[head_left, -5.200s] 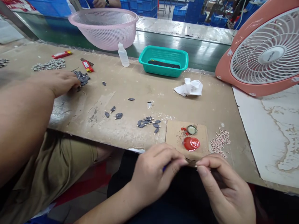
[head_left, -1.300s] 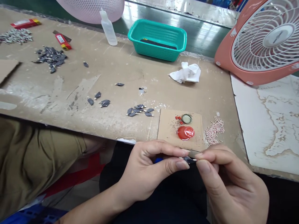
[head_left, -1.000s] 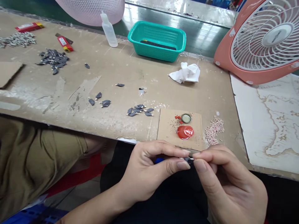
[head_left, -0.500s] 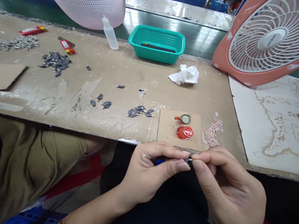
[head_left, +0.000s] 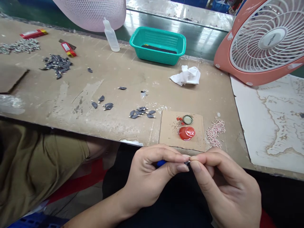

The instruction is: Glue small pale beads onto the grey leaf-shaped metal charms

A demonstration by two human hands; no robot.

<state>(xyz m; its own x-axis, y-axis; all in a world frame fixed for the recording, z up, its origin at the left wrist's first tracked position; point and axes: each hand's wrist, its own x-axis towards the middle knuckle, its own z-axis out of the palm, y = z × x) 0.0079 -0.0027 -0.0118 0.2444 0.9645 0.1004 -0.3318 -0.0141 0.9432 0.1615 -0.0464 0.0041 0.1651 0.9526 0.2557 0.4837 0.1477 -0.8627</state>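
The left hand (head_left: 154, 177) pinches a thin blue-handled tool (head_left: 161, 163) between thumb and forefinger, just below the brown cardboard-topped table (head_left: 133, 79). A small dark leaf-shaped piece (head_left: 187, 163) sits where both hands' fingertips meet. The right hand (head_left: 225, 186) pinches that piece from the other side, over the lap.

We record one view, from a camera worn on the head. It faces forward and down across the worn brown cardboard-topped bench (head_left: 142, 76). The lens sits close above the left hand (head_left: 149, 177) and right hand (head_left: 228, 186) at the lower frame. The round coral-pink plastic fan (head_left: 266, 41) is cropped at the far right, so its distance appears uncertain.
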